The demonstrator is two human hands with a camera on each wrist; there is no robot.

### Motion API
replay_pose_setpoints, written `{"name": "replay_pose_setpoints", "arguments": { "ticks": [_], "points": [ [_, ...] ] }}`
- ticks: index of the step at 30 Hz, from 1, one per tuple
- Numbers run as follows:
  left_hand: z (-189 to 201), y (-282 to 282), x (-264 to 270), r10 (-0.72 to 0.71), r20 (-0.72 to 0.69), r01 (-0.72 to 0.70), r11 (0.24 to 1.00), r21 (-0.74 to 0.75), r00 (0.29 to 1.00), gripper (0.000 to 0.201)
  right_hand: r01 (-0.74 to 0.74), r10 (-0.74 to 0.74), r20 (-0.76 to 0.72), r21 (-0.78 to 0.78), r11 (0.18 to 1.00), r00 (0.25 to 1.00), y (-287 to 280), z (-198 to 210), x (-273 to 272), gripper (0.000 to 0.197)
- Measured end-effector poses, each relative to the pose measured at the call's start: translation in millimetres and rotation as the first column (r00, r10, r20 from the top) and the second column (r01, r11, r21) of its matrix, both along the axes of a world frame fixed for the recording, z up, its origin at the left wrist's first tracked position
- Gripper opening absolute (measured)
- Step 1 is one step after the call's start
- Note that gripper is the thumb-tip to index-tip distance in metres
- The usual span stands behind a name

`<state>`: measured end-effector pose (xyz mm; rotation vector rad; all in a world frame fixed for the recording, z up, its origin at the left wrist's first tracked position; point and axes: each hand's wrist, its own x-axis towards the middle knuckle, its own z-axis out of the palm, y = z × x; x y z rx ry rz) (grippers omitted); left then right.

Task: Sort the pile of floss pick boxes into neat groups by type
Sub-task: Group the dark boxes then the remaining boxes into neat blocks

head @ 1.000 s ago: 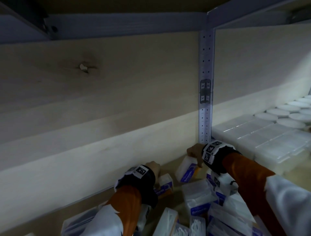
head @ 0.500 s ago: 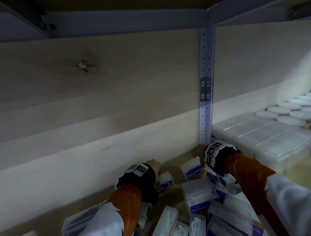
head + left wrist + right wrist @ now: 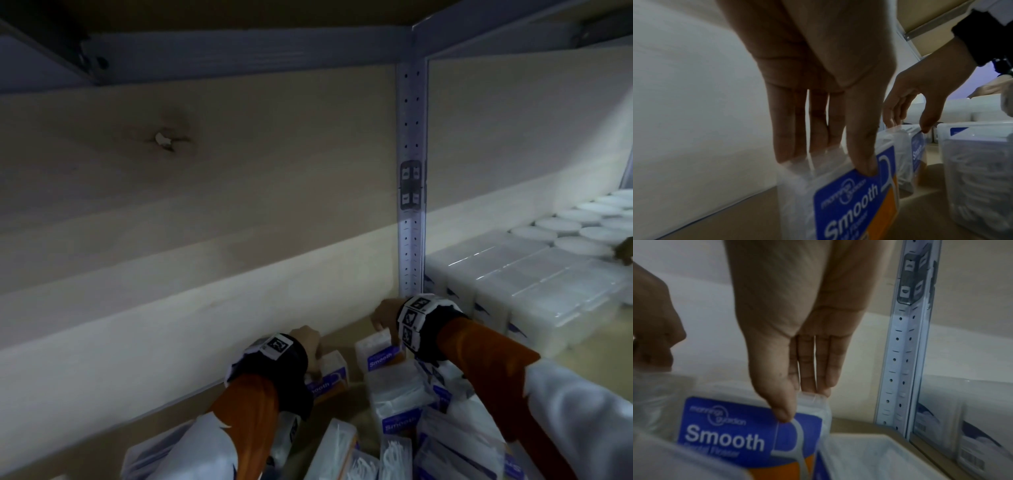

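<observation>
The left hand pinches the top of a clear floss box with a blue and orange "Smooth" label, thumb on the label face and fingers behind; this left box stands upright on the shelf, close to the pale back wall. The right hand pinches a second box of the same label at its top edge, thumb in front and fingers behind. That right box sits just to the right of the first, apart from it, near the perforated upright post.

Nearer the camera lies the loose pile of floss boxes, some flat, some tilted, several showing the same blue label. One clear box full of white picks stands just beside the right box.

Beyond the post, the next bay holds clear rectangular boxes packed in even rows, with round white lids lined up behind them. A grey beam runs overhead. Both wrists carry black bands with square markers, over orange sleeves.
</observation>
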<state>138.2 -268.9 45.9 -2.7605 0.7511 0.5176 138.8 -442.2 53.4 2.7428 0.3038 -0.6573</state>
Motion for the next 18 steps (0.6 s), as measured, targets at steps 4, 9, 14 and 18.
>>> {"name": "replay_pose_setpoints", "arguments": {
  "ticks": [4, 9, 14, 18],
  "points": [
    [-0.9, -1.8, -0.5, 0.006, 0.006, -0.006, 1.0, 0.018, 1.0, 0.047, 0.0, -0.001, 0.016, 0.037, 0.999, 1.0, 7.9, -0.2, -2.6, 0.038],
    [-0.3, -3.0, -1.9, 0.007, 0.005, -0.008, 1.0, 0.018, 1.0, 0.047, -0.031, 0.029, 0.023, 0.083, 0.996, 0.999, 17.3, 2.1, -5.9, 0.039],
    [0.3, -3.9, -3.4, 0.016, 0.01, -0.016, 1.0, 0.011, 1.0, 0.045, -0.033, 0.03, 0.032, 0.102, 0.994, 0.999, 20.4, -0.2, -6.7, 0.038],
    [-1.0, -3.5, -2.6, 0.016, 0.013, -0.017, 1.0, 0.026, 1.0, 0.047, -0.035, 0.032, 0.029, 0.104, 0.994, 0.999, 20.6, -0.9, -6.7, 0.039]
  ]
}}
